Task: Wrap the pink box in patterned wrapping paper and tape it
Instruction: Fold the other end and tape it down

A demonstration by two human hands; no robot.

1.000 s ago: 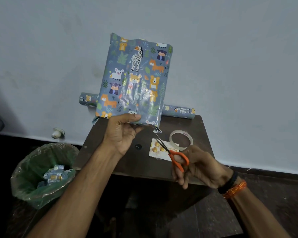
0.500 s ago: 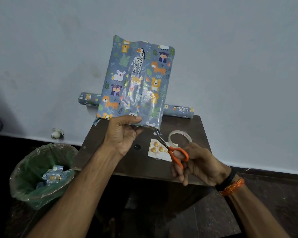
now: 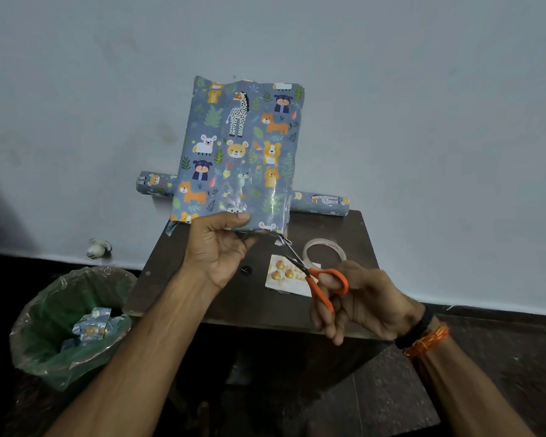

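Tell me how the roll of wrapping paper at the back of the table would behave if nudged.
The roll of wrapping paper is a long cylinder lying on its side, so it would probably roll easily. It lies along the far edge of the table, one end overhanging, so it could tip off. Being paper, it is likely light and dents readily.

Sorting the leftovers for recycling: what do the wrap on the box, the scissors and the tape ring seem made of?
Wrap on the box: printed paper, probably glossy-coated, given shiny glare low down.
Scissors: dark metal blades, smooth orange handles, likely plastic.
Tape ring: clear, see-through plastic film, by the look.
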